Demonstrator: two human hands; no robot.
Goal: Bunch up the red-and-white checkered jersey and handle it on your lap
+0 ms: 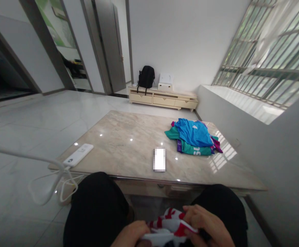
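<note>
Low in the view, my left hand point(131, 235) and my right hand point(207, 223) both grip a folded red and white garment point(170, 227) above my lap. Its lower part is hidden by my fingers and the frame edge. Beyond my knees, on a beige marble table point(118, 144), lies a pile of blue, green and magenta clothes point(192, 137). A white power bank point(77, 155) with a white cable point(62, 171) rests at the table's left edge. A small object point(159, 160) on the table is blurred out.
My black-trousered knees point(96, 209) sit below the table's near edge. A cream low cabinet point(163, 98) holds a black backpack point(146, 78) and a white box point(165, 82). A barred window point(264, 48) and sill stand right, and a door point(110, 44) stands behind.
</note>
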